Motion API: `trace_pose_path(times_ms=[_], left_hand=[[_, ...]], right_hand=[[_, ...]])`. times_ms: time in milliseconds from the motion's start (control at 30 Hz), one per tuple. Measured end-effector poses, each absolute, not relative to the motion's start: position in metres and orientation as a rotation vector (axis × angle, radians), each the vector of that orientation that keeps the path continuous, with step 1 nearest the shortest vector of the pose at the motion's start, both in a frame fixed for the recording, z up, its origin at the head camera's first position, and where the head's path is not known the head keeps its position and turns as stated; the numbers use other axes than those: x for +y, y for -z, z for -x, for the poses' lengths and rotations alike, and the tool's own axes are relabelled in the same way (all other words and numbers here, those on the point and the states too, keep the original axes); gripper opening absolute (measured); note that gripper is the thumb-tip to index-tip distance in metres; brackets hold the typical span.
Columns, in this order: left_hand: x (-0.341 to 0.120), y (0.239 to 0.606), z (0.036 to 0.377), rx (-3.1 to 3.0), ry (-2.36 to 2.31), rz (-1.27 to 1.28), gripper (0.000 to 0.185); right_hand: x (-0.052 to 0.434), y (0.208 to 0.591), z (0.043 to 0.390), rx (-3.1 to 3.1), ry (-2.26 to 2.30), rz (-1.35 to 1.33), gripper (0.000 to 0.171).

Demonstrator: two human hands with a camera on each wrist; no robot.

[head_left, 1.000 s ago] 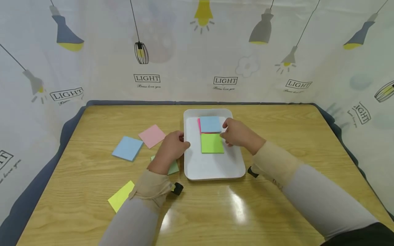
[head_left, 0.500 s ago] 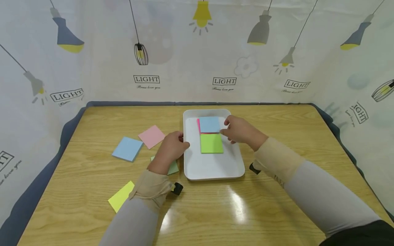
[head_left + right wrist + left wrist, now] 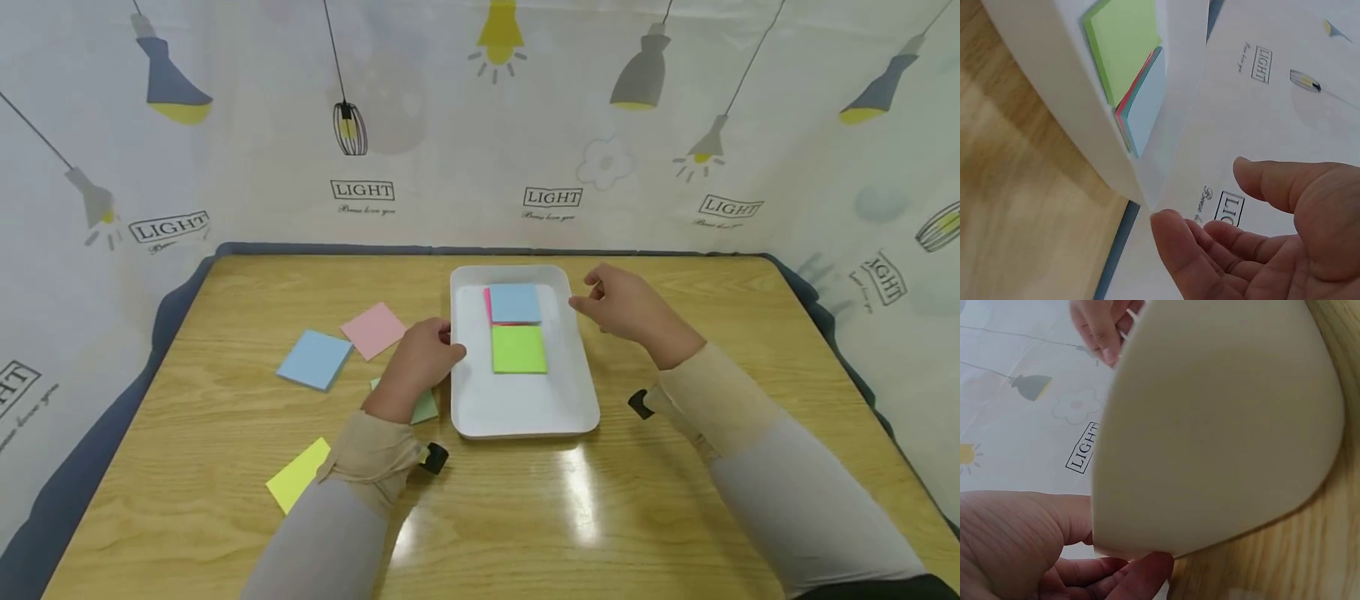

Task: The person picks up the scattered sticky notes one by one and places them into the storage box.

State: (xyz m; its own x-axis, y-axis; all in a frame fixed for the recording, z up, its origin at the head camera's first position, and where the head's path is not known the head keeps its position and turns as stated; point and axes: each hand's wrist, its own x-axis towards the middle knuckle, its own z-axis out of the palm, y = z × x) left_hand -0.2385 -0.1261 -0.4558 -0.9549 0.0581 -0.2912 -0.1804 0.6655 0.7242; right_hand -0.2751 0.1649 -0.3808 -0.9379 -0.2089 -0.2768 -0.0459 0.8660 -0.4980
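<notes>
A white tray [image 3: 525,408] lies on the wooden table. Inside it, toward the far end, a light blue sticky note pad [image 3: 515,302] sits over a pink one [image 3: 487,310], whose edge peeks out at the left. A bright green sticky note pad [image 3: 519,350] adjoins them on the near side. My left hand [image 3: 420,362] grips the tray's left rim; in the left wrist view the thumb is at the rim's top and the fingers are against the outer wall. Off the tray's right rim, my right hand [image 3: 630,304] holds nothing, its thumb and fingers apart in the right wrist view.
Left of the tray, a blue pad [image 3: 315,360], a pink pad [image 3: 373,331], a pale green pad [image 3: 426,408] and a yellow pad [image 3: 298,475] lie on the table [image 3: 187,417]. My left arm partly covers the last two. A lamp-patterned cloth [image 3: 450,167] hangs behind.
My right hand has moved right, from beside the pads to just outside the tray's right rim. The left hand and the pads stay where they were.
</notes>
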Motion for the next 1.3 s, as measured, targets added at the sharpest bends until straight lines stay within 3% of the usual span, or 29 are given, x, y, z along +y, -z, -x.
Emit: trace_pose_path(times_ms=[267, 1300], left_hand=[[-0.124, 0.452, 0.238, 2.609, -1.137, 0.109, 0.047], [-0.125, 0.451, 0.237, 2.597, -1.164, 0.111, 0.046]], right_hand=[[0.183, 0.406, 0.265, 2.564, 0.949, 0.152, 0.073], [0.175, 0.439, 0.266, 2.422, 1.094, 0.155, 0.051]])
